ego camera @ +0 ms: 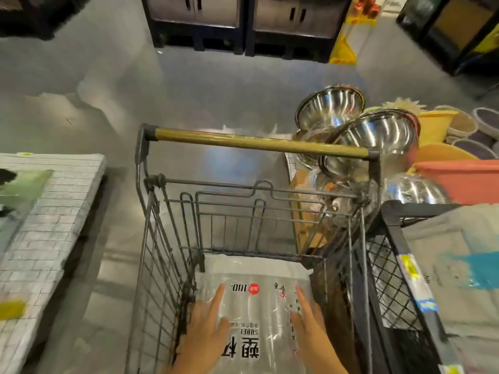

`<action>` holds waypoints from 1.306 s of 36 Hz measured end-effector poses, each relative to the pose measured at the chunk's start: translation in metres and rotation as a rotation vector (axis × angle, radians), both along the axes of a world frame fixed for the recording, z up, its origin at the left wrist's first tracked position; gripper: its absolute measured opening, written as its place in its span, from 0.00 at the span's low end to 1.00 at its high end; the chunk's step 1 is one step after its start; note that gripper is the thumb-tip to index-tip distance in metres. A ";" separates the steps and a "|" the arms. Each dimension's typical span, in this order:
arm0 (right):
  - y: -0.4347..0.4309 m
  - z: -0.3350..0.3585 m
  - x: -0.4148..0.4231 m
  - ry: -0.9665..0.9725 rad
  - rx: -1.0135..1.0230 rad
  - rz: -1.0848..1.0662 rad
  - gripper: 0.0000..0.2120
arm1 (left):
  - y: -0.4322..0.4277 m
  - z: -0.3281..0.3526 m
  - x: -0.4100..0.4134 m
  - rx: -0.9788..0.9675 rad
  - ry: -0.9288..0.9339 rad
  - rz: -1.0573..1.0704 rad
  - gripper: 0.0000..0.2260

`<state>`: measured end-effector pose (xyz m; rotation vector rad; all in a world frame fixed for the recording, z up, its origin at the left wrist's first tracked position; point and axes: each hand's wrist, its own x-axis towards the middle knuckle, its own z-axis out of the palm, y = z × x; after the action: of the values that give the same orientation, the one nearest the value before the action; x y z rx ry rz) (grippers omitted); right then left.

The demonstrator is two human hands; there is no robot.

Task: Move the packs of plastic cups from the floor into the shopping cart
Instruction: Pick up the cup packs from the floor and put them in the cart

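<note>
A clear pack of plastic cups [256, 309] with black lettering and a red round sticker lies inside the wire shopping cart [167, 238], on top of more clear packs below it. My left hand [208, 327] lies flat on the pack's left side with straight fingers. My right hand [307, 319] lies flat on its right side, fingers straight too. Both hands are inside the cart basket. The cart's brown handle bar [256, 143] is at the far end.
Stacked steel bowls [370, 136] and coloured plastic basins [456, 179] crowd the cart's right side. A black mesh basket [397, 265] presses against the cart at lower right. A white tiled-pattern stack [40, 225] stands at left. Dark shelving lines the far side of the grey floor.
</note>
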<state>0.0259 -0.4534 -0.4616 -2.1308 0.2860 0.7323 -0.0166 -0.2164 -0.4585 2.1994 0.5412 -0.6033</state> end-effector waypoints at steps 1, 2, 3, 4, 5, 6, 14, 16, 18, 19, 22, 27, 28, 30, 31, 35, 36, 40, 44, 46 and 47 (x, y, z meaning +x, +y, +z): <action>-0.001 0.000 0.002 0.001 -0.011 0.021 0.31 | -0.002 0.000 0.000 0.044 0.014 0.011 0.31; -0.002 0.002 0.005 -0.009 -0.015 0.039 0.30 | -0.004 0.001 0.002 0.098 0.026 0.011 0.32; -0.002 0.004 0.007 -0.011 -0.028 0.051 0.30 | -0.004 0.003 0.003 0.149 0.044 0.003 0.32; -0.002 0.007 0.008 -0.013 -0.050 0.065 0.29 | -0.004 0.007 0.004 0.175 0.066 0.001 0.31; -0.001 0.011 0.010 -0.009 -0.079 0.089 0.30 | -0.003 0.013 0.004 0.184 0.091 -0.006 0.30; -0.002 0.015 0.010 -0.005 -0.115 0.123 0.30 | -0.001 0.021 0.004 0.181 0.115 -0.022 0.29; -0.012 0.082 0.030 -0.094 -0.329 0.326 0.32 | 0.033 0.112 0.015 0.269 0.023 -0.079 0.25; -0.012 0.110 0.038 -0.150 -0.309 0.408 0.34 | 0.037 0.144 0.016 0.333 -0.032 -0.069 0.26; -0.010 0.146 0.046 -0.226 -0.269 0.450 0.34 | 0.036 0.181 0.013 0.388 -0.103 -0.051 0.25; -0.008 0.165 0.047 -0.261 -0.257 0.470 0.33 | 0.035 0.198 0.009 0.409 -0.144 -0.039 0.24; -0.005 0.221 0.041 -0.347 -0.234 0.546 0.31 | 0.029 0.246 -0.012 0.471 -0.203 0.002 0.22; -0.006 0.305 0.008 -0.503 -0.255 0.728 0.27 | 0.008 0.327 -0.071 0.553 -0.265 0.038 0.22; -0.007 0.320 0.000 -0.539 -0.254 0.749 0.27 | 0.001 0.343 -0.085 0.585 -0.273 0.047 0.20; -0.010 0.345 -0.018 -0.589 -0.247 0.784 0.27 | -0.009 0.371 -0.114 0.617 -0.281 0.074 0.19; -0.012 0.356 -0.027 -0.609 -0.246 0.795 0.27 | -0.014 0.382 -0.127 0.623 -0.290 0.091 0.20; -0.019 0.394 -0.059 -0.729 -0.208 0.835 0.24 | -0.030 0.418 -0.174 0.629 -0.322 0.141 0.23; -0.023 0.402 -0.069 -0.747 -0.195 0.846 0.24 | -0.038 0.428 -0.188 0.640 -0.332 0.148 0.22; -0.032 0.432 -0.101 -0.786 -0.171 0.893 0.25 | -0.059 0.453 -0.230 0.668 -0.357 0.175 0.24; -0.029 0.462 -0.130 -0.850 -0.129 0.941 0.24 | -0.062 0.472 -0.263 0.690 -0.365 0.222 0.25; -0.023 0.472 -0.146 -0.865 -0.111 0.971 0.24 | -0.061 0.480 -0.281 0.698 -0.378 0.246 0.24; -0.017 0.477 -0.153 -0.865 -0.107 0.988 0.24 | -0.061 0.483 -0.291 0.698 -0.385 0.263 0.24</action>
<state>-0.1274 -0.4705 0.0157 -2.4103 -1.2709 0.2155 -0.3081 -0.2770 0.0249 2.7242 0.9074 0.1936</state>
